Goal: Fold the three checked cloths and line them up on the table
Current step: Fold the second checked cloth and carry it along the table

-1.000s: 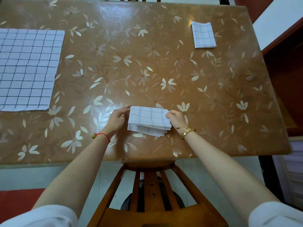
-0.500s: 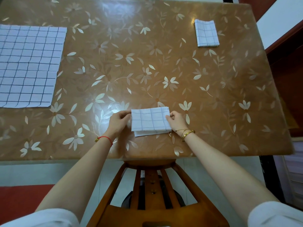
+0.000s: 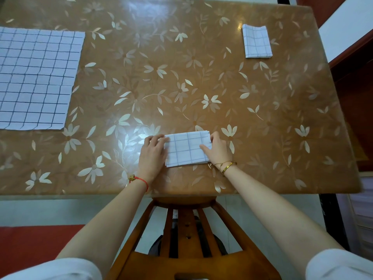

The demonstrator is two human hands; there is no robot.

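Folded cloth [image 3: 186, 150] now flattened; left hand [image 3: 153, 152], right hand [image 3: 219, 149] spread on it (floral table [image 3: 201, 77]).

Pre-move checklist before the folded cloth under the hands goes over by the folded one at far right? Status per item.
1. Fold finished on the white checked folded cloth under the hands: ok.
2. Layers squared: not ok, edges stagger at its near and right sides.
3. Hold for lifting: cannot tell; left hand lies flat on its left end, right hand covers its right edge.
4. Route over the brown floral table to the small folded checked cloth at far right: ok, nothing between.
5. Large checked cloth at left: not ok, lies unfolded.
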